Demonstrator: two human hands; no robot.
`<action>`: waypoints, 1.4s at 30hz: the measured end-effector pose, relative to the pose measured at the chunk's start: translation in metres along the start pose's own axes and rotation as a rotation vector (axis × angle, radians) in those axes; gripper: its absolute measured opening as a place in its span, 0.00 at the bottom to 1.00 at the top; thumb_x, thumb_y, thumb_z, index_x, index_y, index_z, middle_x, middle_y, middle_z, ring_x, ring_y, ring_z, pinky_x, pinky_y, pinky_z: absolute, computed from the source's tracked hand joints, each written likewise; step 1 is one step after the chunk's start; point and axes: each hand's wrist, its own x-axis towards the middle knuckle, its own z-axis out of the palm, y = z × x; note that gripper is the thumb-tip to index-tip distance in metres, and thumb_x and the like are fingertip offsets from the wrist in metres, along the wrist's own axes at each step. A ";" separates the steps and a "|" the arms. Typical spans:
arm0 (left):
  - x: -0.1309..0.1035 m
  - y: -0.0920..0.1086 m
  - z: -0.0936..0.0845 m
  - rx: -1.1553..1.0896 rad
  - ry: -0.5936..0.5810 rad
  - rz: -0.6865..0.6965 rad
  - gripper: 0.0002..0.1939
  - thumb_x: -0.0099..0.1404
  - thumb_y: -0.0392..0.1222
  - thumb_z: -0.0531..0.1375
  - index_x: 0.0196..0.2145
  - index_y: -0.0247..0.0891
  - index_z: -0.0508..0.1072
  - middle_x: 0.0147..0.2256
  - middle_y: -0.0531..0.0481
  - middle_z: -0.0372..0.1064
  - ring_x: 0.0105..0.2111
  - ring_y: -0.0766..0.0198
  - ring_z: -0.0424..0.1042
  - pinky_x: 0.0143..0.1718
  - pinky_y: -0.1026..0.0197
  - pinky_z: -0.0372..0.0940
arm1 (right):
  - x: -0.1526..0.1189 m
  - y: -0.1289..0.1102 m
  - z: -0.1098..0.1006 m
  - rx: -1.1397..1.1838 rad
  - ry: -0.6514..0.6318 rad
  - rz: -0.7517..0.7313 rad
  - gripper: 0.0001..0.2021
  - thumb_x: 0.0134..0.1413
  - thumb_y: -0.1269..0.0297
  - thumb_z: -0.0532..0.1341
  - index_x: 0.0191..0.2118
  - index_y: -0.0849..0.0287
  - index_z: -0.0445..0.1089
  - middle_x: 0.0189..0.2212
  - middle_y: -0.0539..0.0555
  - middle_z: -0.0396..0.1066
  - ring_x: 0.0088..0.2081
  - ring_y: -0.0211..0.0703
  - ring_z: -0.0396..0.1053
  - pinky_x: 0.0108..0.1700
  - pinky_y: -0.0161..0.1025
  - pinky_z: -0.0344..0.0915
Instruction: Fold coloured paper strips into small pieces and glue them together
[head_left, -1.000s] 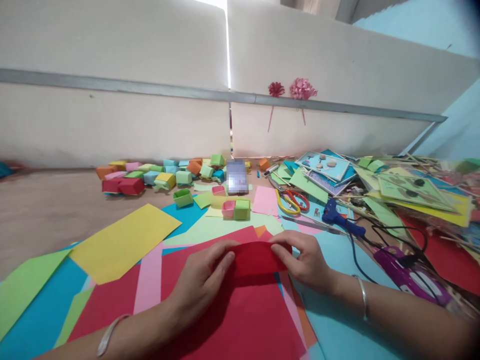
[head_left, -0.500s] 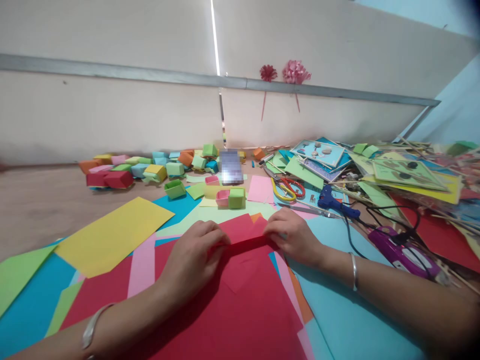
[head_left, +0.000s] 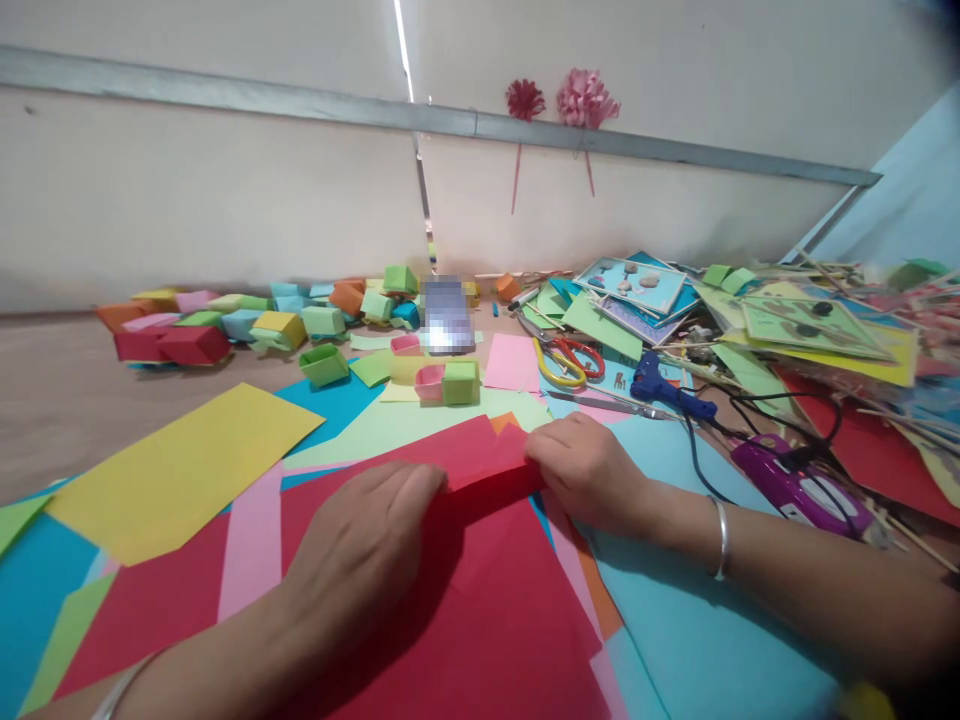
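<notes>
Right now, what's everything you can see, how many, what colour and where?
Table: one, brown, underneath
Back wall: one, whitish, behind
Paper sheets: many, mixed colours, across the table
Paper boxes: many, mixed colours, mostly near the back wall
Phone-shaped thing: one, grey, blurred, among the boxes
Scissors: two pairs, yellow-handled and red-handled, right of middle
Thin tool: one, grey, nearer than the scissors
Glue gun: one, blue, right of the scissors
Gadget: one, purple, nearer than the glue gun
Picture cards: at least two, blue and green, right-hand pile
Sticks: many, pale, far right
Flowers: two, dark red and pink, on the back wall
Red paper: one piece, red, front middle
Bangles: two, silver, on the wrists
Left hand: one, bare, red paper's left end
Right hand: one, bare, its right end
</notes>
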 end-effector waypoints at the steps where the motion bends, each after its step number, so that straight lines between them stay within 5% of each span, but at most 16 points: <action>1: 0.000 -0.001 0.001 -0.005 0.005 -0.010 0.09 0.62 0.31 0.51 0.32 0.37 0.71 0.23 0.47 0.70 0.22 0.57 0.67 0.24 0.57 0.60 | 0.000 -0.001 -0.001 0.068 0.012 0.037 0.12 0.59 0.78 0.49 0.30 0.60 0.66 0.25 0.54 0.69 0.28 0.41 0.61 0.32 0.38 0.52; 4: 0.004 -0.003 0.001 -0.009 0.053 0.024 0.12 0.65 0.32 0.51 0.44 0.32 0.70 0.29 0.42 0.75 0.28 0.53 0.72 0.29 0.54 0.63 | 0.004 -0.002 -0.006 0.367 0.010 0.183 0.09 0.58 0.76 0.51 0.35 0.60 0.67 0.31 0.55 0.72 0.31 0.40 0.66 0.34 0.35 0.58; 9: 0.014 0.001 -0.009 0.024 0.160 0.098 0.29 0.66 0.56 0.58 0.53 0.29 0.67 0.44 0.31 0.75 0.45 0.38 0.71 0.47 0.38 0.63 | 0.009 -0.004 -0.012 0.685 -0.088 0.451 0.07 0.55 0.74 0.55 0.34 0.59 0.69 0.30 0.51 0.73 0.31 0.38 0.67 0.35 0.34 0.61; 13: 0.014 0.006 -0.012 -0.002 0.170 0.090 0.06 0.64 0.38 0.61 0.40 0.40 0.73 0.43 0.41 0.78 0.49 0.41 0.71 0.55 0.34 0.57 | 0.011 -0.002 -0.011 0.729 -0.128 0.507 0.07 0.53 0.75 0.55 0.34 0.59 0.70 0.31 0.51 0.73 0.32 0.39 0.68 0.36 0.35 0.62; 15: 0.012 0.005 -0.011 -0.028 0.173 0.071 0.05 0.64 0.33 0.58 0.34 0.42 0.73 0.41 0.45 0.78 0.50 0.43 0.72 0.56 0.34 0.56 | 0.011 0.000 -0.010 0.725 -0.144 0.509 0.08 0.53 0.75 0.55 0.34 0.59 0.70 0.31 0.51 0.74 0.32 0.39 0.69 0.36 0.35 0.63; 19: 0.010 0.000 -0.010 -0.055 0.156 0.095 0.08 0.66 0.32 0.57 0.34 0.42 0.74 0.34 0.50 0.79 0.41 0.51 0.75 0.51 0.42 0.59 | 0.010 -0.001 -0.011 0.646 -0.094 0.416 0.04 0.58 0.69 0.57 0.37 0.59 0.70 0.34 0.54 0.75 0.34 0.41 0.70 0.37 0.37 0.65; 23: 0.012 -0.004 -0.011 -0.132 0.170 0.116 0.08 0.68 0.32 0.57 0.33 0.39 0.74 0.31 0.51 0.79 0.30 0.59 0.75 0.37 0.54 0.60 | 0.007 -0.005 -0.013 0.529 0.037 0.177 0.16 0.56 0.52 0.65 0.40 0.59 0.68 0.43 0.60 0.75 0.43 0.48 0.72 0.44 0.43 0.66; 26: 0.012 -0.005 -0.009 -0.181 0.203 0.103 0.10 0.70 0.34 0.56 0.32 0.38 0.75 0.31 0.50 0.79 0.29 0.61 0.75 0.35 0.56 0.60 | 0.005 -0.008 -0.013 0.443 0.093 0.050 0.09 0.61 0.60 0.62 0.33 0.58 0.67 0.43 0.59 0.76 0.45 0.48 0.72 0.48 0.44 0.64; 29: 0.012 -0.006 -0.007 -0.239 0.211 0.076 0.11 0.72 0.37 0.55 0.33 0.38 0.76 0.32 0.50 0.79 0.30 0.62 0.76 0.36 0.57 0.62 | 0.004 -0.008 -0.011 0.421 0.087 0.082 0.08 0.64 0.67 0.57 0.32 0.58 0.68 0.36 0.56 0.76 0.39 0.44 0.72 0.44 0.41 0.63; 42: 0.012 -0.005 -0.005 -0.533 0.081 -0.278 0.10 0.66 0.38 0.57 0.40 0.40 0.78 0.29 0.50 0.79 0.27 0.61 0.76 0.27 0.62 0.68 | 0.003 -0.006 -0.003 0.439 0.074 0.164 0.08 0.64 0.70 0.55 0.32 0.58 0.64 0.28 0.53 0.69 0.30 0.40 0.64 0.33 0.35 0.60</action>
